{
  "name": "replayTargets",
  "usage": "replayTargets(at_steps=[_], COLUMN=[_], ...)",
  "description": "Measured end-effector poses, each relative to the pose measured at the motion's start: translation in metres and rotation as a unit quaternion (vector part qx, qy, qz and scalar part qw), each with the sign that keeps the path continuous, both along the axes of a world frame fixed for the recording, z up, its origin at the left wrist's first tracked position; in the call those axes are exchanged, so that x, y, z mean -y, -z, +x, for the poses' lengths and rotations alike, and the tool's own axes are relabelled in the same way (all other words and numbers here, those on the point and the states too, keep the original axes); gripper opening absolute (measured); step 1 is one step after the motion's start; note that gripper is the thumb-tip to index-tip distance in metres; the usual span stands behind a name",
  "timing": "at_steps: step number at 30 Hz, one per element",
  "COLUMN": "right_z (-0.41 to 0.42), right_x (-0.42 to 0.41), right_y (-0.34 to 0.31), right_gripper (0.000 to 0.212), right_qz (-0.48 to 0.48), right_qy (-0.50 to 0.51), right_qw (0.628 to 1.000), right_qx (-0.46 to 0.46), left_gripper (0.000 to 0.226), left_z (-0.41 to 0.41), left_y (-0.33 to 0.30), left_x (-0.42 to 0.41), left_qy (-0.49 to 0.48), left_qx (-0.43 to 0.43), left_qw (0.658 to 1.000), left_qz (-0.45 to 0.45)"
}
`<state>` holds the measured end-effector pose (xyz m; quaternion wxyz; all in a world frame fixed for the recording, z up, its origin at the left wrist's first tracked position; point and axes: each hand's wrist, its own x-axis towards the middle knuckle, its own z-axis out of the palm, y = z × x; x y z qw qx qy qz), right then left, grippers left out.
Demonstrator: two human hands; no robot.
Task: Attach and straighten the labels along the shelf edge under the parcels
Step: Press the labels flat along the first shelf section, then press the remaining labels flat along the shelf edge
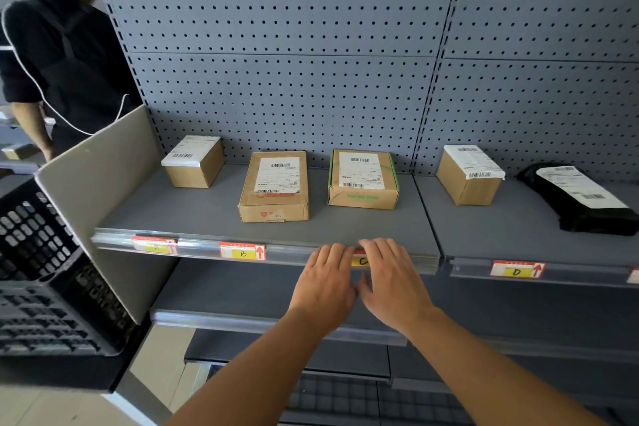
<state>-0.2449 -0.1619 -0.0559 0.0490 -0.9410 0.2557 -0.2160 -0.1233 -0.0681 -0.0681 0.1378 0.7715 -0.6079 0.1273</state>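
Both hands, left hand [325, 282] and right hand [390, 282], are pressing flat, fingers spread, thumbs touching, over the red-and-yellow paper label marked C [359, 261] on the grey metal shelf's edge [297, 251].

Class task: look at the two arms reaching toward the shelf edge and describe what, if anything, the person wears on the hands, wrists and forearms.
Both are bare: the left hand and right hand wear no gloves, and no rings, watch or wristbands show. Both forearms are uncovered down to the bottom of the picture, with no sleeve in view.
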Motion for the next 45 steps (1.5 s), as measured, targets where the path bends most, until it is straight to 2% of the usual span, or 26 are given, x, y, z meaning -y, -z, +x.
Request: replayTargets(at_steps=[6, 11, 22, 27, 36, 39, 43, 45], right_z=[-0.005, -0.004, -0.001, 0.001, -0.006, -0.012, -0.041, -0.072], right_x=[0.004, 0.002, 0.000, -0.008, -0.005, -0.002, 0.009, 0.024], right_y=[-0.001, 0.000, 0.001, -0.007, -0.004, -0.001, 0.015, 0.027], right_gripper=[0.041, 0.044, 0.024, 0.025, 0.030, 0.040, 0.073, 0.081], right_qz=[-0.021, -0.013, -0.047, -0.010, -0.012, -0.027, -0.022, -0.040], right_qy=[-0.012, -0.001, 0.037, 0.024, 0.013, -0.010, -0.071, -0.079], right_qw=[0.999, 0.999, 0.998, 0.999, 0.999, 0.998, 0.996, 0.995], right_qx=[-0.031, -0.030, -0.033, -0.043, -0.049, -0.061, -0.049, -0.045], left_gripper=[0.057, 0.054, 0.046, 0.053, 0.056, 0.062, 0.066, 0.063], left_z=[0.002, 0.002, 0.001, 0.006, -0.005, -0.012, -0.036, -0.062], left_y=[0.003, 0.000, -0.006, -0.003, -0.002, -0.004, 0.000, 0.006], left_x=[-0.004, -0.003, -0.007, -0.008, -0.003, -0.003, -0.003, 0.006], left_qy=[0.009, 0.005, -0.017, -0.023, -0.052, -0.076, -0.131, -0.117], left_qx=[-0.013, -0.004, 0.002, 0.015, 0.023, 0.025, 0.026, 0.052], left_qw=[1.000, 1.000, 0.999, 0.999, 0.997, 0.995, 0.991, 0.992], left_qz=[-0.003, 0.009, 0.028, 0.025, 0.057, 0.053, 0.015, -0.001])
